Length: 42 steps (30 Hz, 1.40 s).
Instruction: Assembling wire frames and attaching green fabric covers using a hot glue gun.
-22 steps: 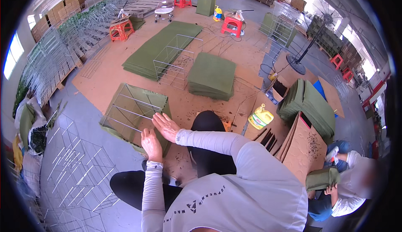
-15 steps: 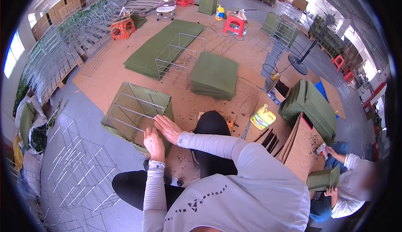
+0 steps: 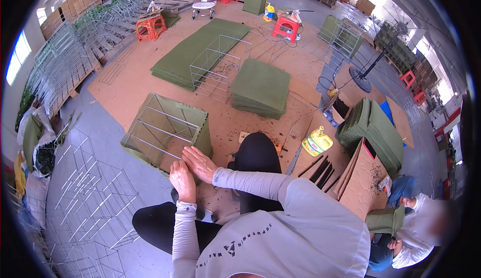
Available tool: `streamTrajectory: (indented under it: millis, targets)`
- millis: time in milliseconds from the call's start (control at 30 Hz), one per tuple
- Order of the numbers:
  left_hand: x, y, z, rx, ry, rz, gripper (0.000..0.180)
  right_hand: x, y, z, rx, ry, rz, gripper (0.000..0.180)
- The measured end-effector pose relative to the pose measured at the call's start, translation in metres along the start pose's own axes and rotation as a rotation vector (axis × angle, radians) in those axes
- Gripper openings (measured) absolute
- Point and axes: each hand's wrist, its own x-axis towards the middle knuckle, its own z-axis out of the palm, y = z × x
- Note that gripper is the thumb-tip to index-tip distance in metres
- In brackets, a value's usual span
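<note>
In front of me, on the left, stands a box-shaped wire frame [image 3: 165, 111] lined with green felt [image 3: 200, 137], its top crossed by several metal rods. At its near corner, my left hand [image 3: 182, 180] has its fingers curled against the felt and wire rim. My right hand [image 3: 200, 165] lies beside it with fingers stretched along the same rim, touching or almost touching the left fingers. The fingertips' exact hold on the edge is hidden. My knees are close behind the frame.
Bare wire frames [image 3: 97, 198] lie at left; another wire frame [image 3: 215, 75] stands ahead. Green sheets [image 3: 260, 87] are stacked beyond my knee. A yellow jug [image 3: 316, 141] and black strips [image 3: 325, 172] sit at right. Beside a quilted board [image 3: 363, 177], a co-worker holds green felt [image 3: 386, 220].
Both hands have slid a little toward me along the frame's rim and come closer together. The co-worker's upper hand has moved from a white tool to the green felt.
</note>
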Motion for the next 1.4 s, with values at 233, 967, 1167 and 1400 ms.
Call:
streamTrajectory:
  millis: [233, 967, 1167, 1400]
  targets:
    - [0.007, 0.001, -0.002, 0.021, -0.021, -0.019, 0.002, 0.007, 0.002, -0.001, 0.073, -0.029, 0.056, 0.042]
    - [-0.007, -0.003, -0.039, -0.022, 0.011, 0.034, 0.005, 0.006, -0.011, -0.031, 0.139, 0.002, -0.144, 0.037]
    - [-0.015, -0.009, -0.034, -0.010, -0.064, 0.014, 0.003, 0.016, -0.022, -0.028, 0.045, -0.076, -0.219, 0.022]
    - [-0.009, -0.008, -0.030, 0.010, -0.079, 0.031, 0.007, 0.043, 0.010, -0.043, 0.177, -0.050, -0.433, 0.008]
